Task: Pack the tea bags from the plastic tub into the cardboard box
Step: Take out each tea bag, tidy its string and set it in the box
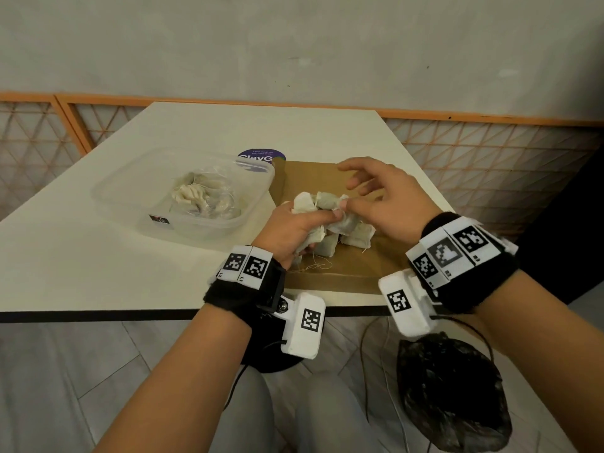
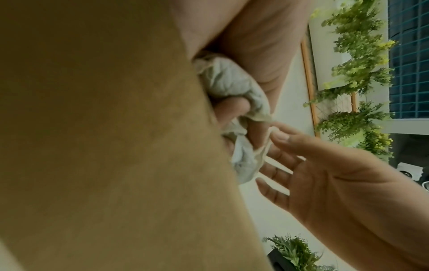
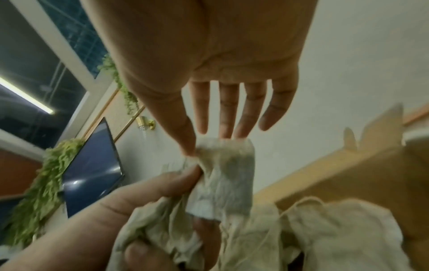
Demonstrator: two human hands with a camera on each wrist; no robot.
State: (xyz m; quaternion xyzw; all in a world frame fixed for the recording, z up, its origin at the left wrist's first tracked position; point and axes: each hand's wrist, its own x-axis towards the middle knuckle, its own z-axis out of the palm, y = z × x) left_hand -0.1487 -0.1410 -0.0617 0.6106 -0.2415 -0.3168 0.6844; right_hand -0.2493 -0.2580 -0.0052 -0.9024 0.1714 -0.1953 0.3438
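A clear plastic tub point(image 1: 108, 194) at the table's left holds a crumpled bag of tea bags point(image 1: 202, 197). To its right lies the brown cardboard box point(image 1: 313, 174), with loose tea bags point(image 1: 358, 237) piled on it. Over that pile my left hand point(image 1: 313, 220) grips a bunch of tea bags point(image 1: 309, 204); the bunch point(image 2: 232, 86) fills its curled fingers. My right hand point(image 1: 353, 194) hovers beside it with fingers straight and spread, and only the thumb tip touches the top corner of one tea bag point(image 3: 225, 174). The cardboard box point(image 3: 348, 174) lies below.
A purple round label point(image 1: 261, 156) sits behind the tub. The table's front edge point(image 1: 130, 313) runs just under my wrists. A black plastic bag point(image 1: 451, 393) and cables lie on the floor at the right. An orange lattice fence point(image 1: 490, 152) stands behind the table.
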